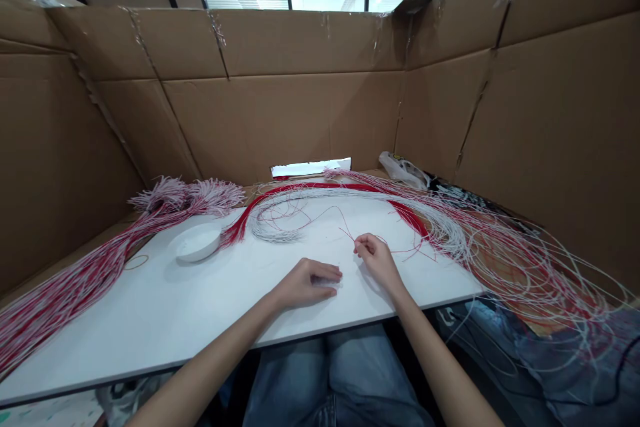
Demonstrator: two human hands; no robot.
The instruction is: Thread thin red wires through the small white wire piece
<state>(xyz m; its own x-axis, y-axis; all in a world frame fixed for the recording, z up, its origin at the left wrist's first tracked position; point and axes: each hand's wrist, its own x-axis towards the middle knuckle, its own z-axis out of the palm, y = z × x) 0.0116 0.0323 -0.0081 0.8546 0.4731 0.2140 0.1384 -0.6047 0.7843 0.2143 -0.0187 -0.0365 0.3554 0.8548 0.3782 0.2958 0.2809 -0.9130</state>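
Note:
My right hand point(377, 260) is closed in a pinch above the white table point(210, 307). Between its fingertips is a thin red wire point(345, 220), which loops back toward the bundles. To its left, my left hand point(305, 283) rests low at the tabletop, thumb and fingers apart. Something small and pale shows between those fingers, too faint to make out. Beyond both hands, a bundle of red wires point(245, 217) curves across the table beside a bundle of white wires point(275, 233). Loose red strands trail near my right hand.
A white bowl point(197, 242) stands at the left. Long red-and-white wires point(95, 267) with frayed ends lie along the left edge. More tangled wires point(520, 267) spill over the right edge. Cardboard walls point(280, 107) enclose the table, with a plastic bag point(405, 170) at the back right.

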